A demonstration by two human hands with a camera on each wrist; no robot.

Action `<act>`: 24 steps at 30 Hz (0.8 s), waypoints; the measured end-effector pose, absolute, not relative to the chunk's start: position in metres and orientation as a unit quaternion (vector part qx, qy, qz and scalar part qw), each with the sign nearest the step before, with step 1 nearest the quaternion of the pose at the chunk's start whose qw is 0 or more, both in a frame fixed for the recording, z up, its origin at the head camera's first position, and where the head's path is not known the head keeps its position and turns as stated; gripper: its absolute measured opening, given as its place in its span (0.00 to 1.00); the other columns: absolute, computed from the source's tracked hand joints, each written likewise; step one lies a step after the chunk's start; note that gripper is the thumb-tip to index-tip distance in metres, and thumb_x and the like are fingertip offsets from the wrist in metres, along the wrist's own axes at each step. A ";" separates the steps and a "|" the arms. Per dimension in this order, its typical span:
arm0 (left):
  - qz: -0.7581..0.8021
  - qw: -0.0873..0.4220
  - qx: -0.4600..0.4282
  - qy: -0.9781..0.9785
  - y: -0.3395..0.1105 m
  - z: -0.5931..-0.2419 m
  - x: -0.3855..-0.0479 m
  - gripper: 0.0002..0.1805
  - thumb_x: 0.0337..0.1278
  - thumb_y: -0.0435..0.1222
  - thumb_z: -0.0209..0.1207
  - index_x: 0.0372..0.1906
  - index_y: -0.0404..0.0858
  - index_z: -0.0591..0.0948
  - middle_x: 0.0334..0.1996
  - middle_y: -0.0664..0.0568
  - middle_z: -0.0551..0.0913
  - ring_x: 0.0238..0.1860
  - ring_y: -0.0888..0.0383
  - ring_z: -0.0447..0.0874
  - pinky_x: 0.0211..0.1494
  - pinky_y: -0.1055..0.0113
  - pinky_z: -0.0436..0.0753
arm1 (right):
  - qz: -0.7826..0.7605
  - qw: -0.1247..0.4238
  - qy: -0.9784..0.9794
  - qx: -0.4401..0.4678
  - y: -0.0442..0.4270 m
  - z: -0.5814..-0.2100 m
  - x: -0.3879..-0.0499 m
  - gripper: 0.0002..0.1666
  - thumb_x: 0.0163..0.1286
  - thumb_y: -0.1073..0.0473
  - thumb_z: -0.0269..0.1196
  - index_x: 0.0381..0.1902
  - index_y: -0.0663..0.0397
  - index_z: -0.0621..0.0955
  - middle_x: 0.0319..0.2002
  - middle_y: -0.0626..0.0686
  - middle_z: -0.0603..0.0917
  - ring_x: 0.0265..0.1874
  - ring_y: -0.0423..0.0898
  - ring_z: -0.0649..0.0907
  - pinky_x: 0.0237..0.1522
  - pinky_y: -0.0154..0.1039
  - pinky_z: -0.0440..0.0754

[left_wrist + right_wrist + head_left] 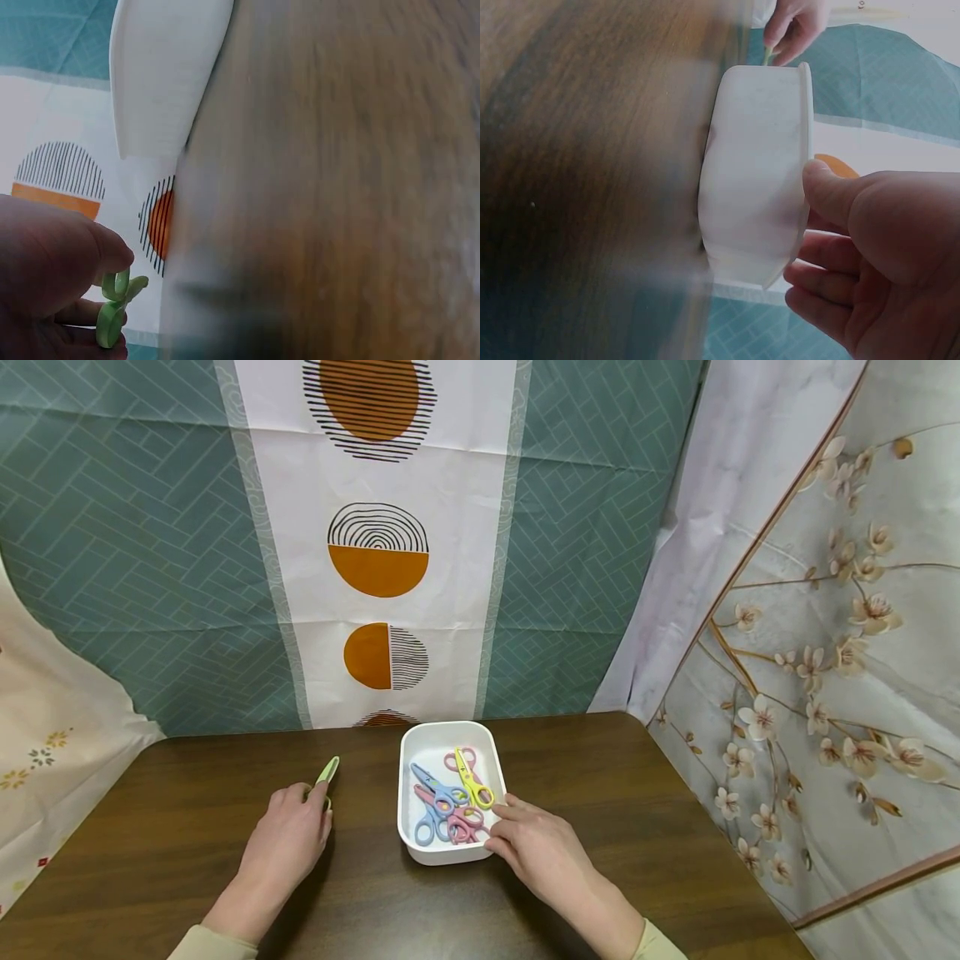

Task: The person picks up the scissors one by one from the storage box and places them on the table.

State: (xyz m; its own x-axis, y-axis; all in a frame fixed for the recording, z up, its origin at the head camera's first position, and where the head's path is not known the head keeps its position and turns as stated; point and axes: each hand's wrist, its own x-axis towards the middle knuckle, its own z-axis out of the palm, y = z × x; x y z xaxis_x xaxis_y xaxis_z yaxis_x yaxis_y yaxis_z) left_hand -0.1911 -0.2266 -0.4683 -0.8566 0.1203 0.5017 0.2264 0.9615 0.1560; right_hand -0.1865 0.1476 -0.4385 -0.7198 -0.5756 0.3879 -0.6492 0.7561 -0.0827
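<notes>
1. The left hand [292, 827] is grasping the green scissors [327, 770], its thumb and fingers closing around the handle loops. Whether the scissors are touching the table or hanging just above it, I cannot tell.

2. The blade of the green scissors is pointing to the far side and leaning slightly right, so their long axis is running roughly near to far, while the loops are lying at the near end, partly hidden by the fingers.

3. The tray [407, 802] is standing to the right of that grip, well apart from it, with bare wood filling the gap. Its long sides are also running near to far, nearly in line with the green scissors.

4. The right hand [543, 852] is gripping the tray at its near right corner, thumb and fingers meeting the rim. It is the nearer hand to the tray; the left hand is facing the opposite long side.

5. Inside the tray, yellow scissors [465, 772], blue scissors [442, 790] and pink scissors [456, 818] are lying jumbled, mostly toward the near and right parts.

6. The table [600, 793] is bearing the tray, and a patterned cloth [570, 568] is hanging behind its far edge.
</notes>
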 end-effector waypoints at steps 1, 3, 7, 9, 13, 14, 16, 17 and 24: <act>-0.104 0.252 -0.090 -0.958 -0.228 -0.469 -0.191 0.24 0.64 0.29 0.72 0.62 0.22 0.82 0.47 0.29 0.83 0.51 0.26 0.83 0.44 0.34 0.88 | 0.107 0.172 -0.921 0.333 0.148 -0.438 -0.186 0.10 0.74 0.49 0.76 0.41 0.48 0.94 0.60 0.56 0.91 0.67 0.52 0.86 0.65 0.50 0.85; -0.104 0.250 -0.088 -0.959 -0.231 -0.470 -0.191 0.24 0.65 0.29 0.72 0.62 0.22 0.82 0.47 0.29 0.82 0.51 0.26 0.83 0.44 0.33 0.87 | 0.107 0.171 -0.921 0.332 0.148 -0.438 -0.186 0.09 0.74 0.49 0.76 0.41 0.48 0.94 0.60 0.56 0.91 0.67 0.52 0.86 0.65 0.50 0.85; -0.109 0.246 -0.081 -0.960 -0.238 -0.473 -0.191 0.24 0.66 0.29 0.70 0.63 0.21 0.82 0.47 0.28 0.82 0.51 0.25 0.82 0.43 0.33 0.87 | 0.105 0.169 -0.923 0.331 0.147 -0.438 -0.186 0.10 0.74 0.49 0.76 0.43 0.48 0.94 0.61 0.56 0.91 0.67 0.52 0.86 0.65 0.50 0.85; -0.110 0.246 -0.079 -0.960 -0.241 -0.474 -0.191 0.24 0.66 0.29 0.70 0.62 0.21 0.82 0.47 0.28 0.82 0.51 0.25 0.82 0.42 0.33 0.87 | 0.104 0.169 -0.923 0.331 0.147 -0.438 -0.186 0.10 0.74 0.50 0.76 0.43 0.48 0.94 0.61 0.56 0.91 0.67 0.52 0.86 0.65 0.50 0.85; -0.105 0.250 -0.078 -0.959 -0.248 -0.476 -0.191 0.24 0.65 0.29 0.71 0.62 0.20 0.81 0.46 0.26 0.82 0.49 0.24 0.82 0.40 0.33 0.87 | 0.106 0.170 -0.922 0.331 0.147 -0.438 -0.186 0.10 0.74 0.50 0.76 0.43 0.49 0.94 0.61 0.56 0.91 0.67 0.52 0.86 0.65 0.50 0.85; -0.104 0.248 -0.078 -0.960 -0.250 -0.476 -0.190 0.24 0.65 0.29 0.71 0.62 0.20 0.81 0.46 0.26 0.82 0.49 0.24 0.82 0.40 0.33 0.87 | 0.106 0.170 -0.922 0.331 0.147 -0.438 -0.186 0.10 0.74 0.50 0.76 0.43 0.49 0.94 0.61 0.56 0.91 0.67 0.52 0.86 0.65 0.50 0.85; -0.103 0.241 -0.075 -0.962 -0.254 -0.477 -0.190 0.24 0.66 0.29 0.70 0.62 0.19 0.81 0.46 0.25 0.81 0.49 0.24 0.82 0.40 0.33 0.87 | 0.107 0.171 -0.922 0.332 0.147 -0.438 -0.186 0.10 0.74 0.49 0.76 0.43 0.49 0.94 0.61 0.56 0.91 0.67 0.53 0.86 0.65 0.50 0.85; -0.103 0.237 -0.073 -0.963 -0.256 -0.477 -0.190 0.24 0.66 0.29 0.70 0.62 0.19 0.81 0.47 0.25 0.81 0.49 0.23 0.82 0.40 0.32 0.87 | 0.106 0.172 -0.922 0.332 0.147 -0.438 -0.186 0.10 0.74 0.49 0.76 0.43 0.49 0.94 0.61 0.55 0.91 0.67 0.53 0.86 0.65 0.50 0.85; -0.100 0.224 -0.062 -0.968 -0.267 -0.477 -0.191 0.24 0.67 0.29 0.69 0.62 0.19 0.80 0.47 0.24 0.81 0.49 0.22 0.81 0.42 0.30 0.86 | 0.107 0.173 -0.922 0.331 0.147 -0.438 -0.186 0.10 0.74 0.49 0.76 0.42 0.48 0.94 0.61 0.56 0.91 0.67 0.53 0.86 0.65 0.50 0.85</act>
